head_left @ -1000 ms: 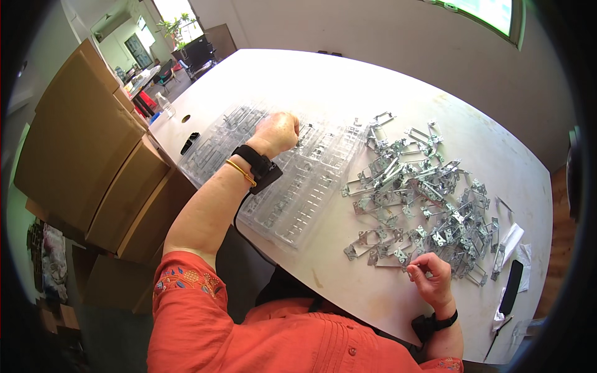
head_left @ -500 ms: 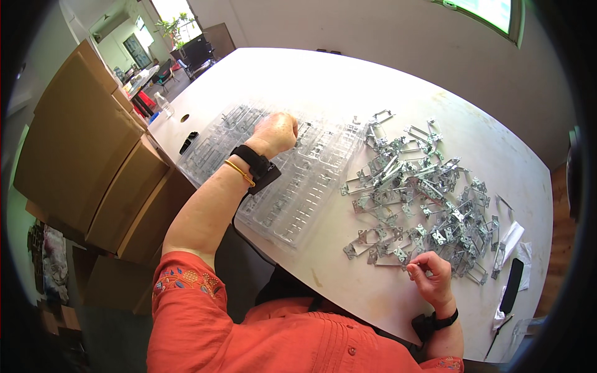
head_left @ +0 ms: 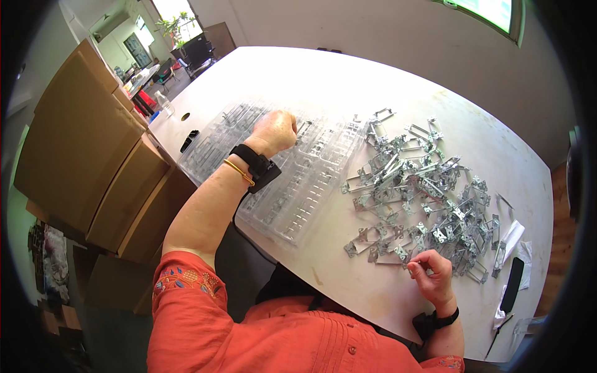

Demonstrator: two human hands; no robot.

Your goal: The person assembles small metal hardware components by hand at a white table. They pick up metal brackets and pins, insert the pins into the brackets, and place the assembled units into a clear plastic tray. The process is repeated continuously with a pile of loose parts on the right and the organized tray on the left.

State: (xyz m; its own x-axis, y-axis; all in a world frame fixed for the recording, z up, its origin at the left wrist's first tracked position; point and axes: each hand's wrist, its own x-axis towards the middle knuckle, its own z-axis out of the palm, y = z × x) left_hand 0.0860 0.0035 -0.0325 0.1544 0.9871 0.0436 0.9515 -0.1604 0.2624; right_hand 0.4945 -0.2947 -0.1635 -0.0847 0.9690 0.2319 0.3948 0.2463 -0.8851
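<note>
metal brackets (head_left: 439, 236) lie heaped right of the clear tray (head_left: 264, 227). my left hand (head_left: 273, 133) curls above it, my right hand (head_left: 432, 276) nears the heap; i can't tell either grip. tugging could drag tangled pieces.

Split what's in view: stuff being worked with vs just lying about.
Apparently in use: left hand, curled over clear plastic tray; right hand, beside metal brackets.

Seemingly idle: cardboard boxes; black strip; white scraps; clear bottle; green plant.
</note>
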